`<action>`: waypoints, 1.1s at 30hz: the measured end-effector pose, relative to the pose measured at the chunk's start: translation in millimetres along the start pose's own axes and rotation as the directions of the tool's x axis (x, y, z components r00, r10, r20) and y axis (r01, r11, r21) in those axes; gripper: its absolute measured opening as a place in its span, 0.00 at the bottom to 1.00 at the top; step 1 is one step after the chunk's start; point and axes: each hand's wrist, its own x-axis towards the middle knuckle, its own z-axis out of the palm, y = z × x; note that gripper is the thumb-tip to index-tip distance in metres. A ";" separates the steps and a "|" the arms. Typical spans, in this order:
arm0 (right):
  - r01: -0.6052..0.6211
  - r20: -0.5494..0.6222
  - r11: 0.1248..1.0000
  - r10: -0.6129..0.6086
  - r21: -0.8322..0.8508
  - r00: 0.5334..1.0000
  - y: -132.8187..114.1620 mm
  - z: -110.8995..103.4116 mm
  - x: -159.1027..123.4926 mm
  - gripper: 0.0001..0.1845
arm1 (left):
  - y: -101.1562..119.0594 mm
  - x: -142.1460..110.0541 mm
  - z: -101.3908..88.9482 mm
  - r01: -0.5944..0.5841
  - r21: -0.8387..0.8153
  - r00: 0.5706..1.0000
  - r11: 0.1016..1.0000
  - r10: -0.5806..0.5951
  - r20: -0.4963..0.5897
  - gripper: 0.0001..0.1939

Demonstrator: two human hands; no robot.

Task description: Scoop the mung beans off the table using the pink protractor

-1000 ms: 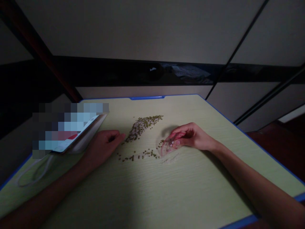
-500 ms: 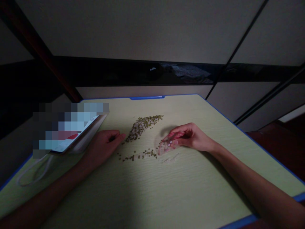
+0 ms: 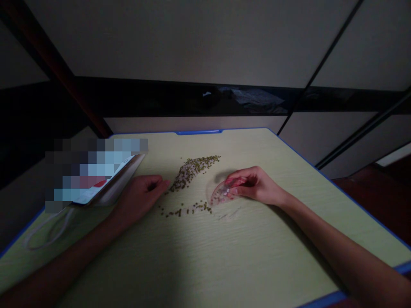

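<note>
My right hand pinches a clear plastic piece with red parts and a curved edge between thumb and fingers. Its lower edge is close to the right end of a thin row of small green beans on the table; whether they touch I cannot tell. Beyond that row lies a larger heap of green beans mixed with pale grains. My left hand rests on the table, loosely curled, thumb against the bent forefinger, with nothing visible in it. Its thumb tip is beside the heap's near left end.
A lit phone or tablet, partly blurred out, leans on a pale stand at the left, with a white cord loop before it. The light wood-grain table has a blue edge. Behind stands a panelled cabinet.
My right hand has shifted the clear plastic piece slightly to the left and tilted it a little. My left hand and the heap of beans look the same.
</note>
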 end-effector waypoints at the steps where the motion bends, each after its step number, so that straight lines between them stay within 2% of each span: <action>1: -0.002 0.014 1.000 0.002 0.004 1.000 0.1 -0.7 -0.2 0.09 | 0.0 -0.1 0.0 0.002 0.002 1.000 1.000 -0.002 -0.001 0.20; 14: -0.021 0.050 1.000 0.021 -0.004 0.999 -0.5 0.4 -1.8 0.09 | 0.6 -1.2 -0.3 0.005 -0.005 1.000 1.000 -0.005 -0.009 0.20; 21: -0.038 0.115 0.998 0.042 -0.041 0.992 -3.3 3.7 -4.1 0.10 | 1.6 -0.4 -0.2 0.012 0.008 1.000 1.000 -0.012 0.001 0.20; 33: 0.001 -0.003 0.999 -0.001 -0.044 1.000 -1.0 3.6 -1.8 0.09 | -0.8 -0.3 0.2 -0.003 -0.002 1.000 1.000 0.003 0.004 0.19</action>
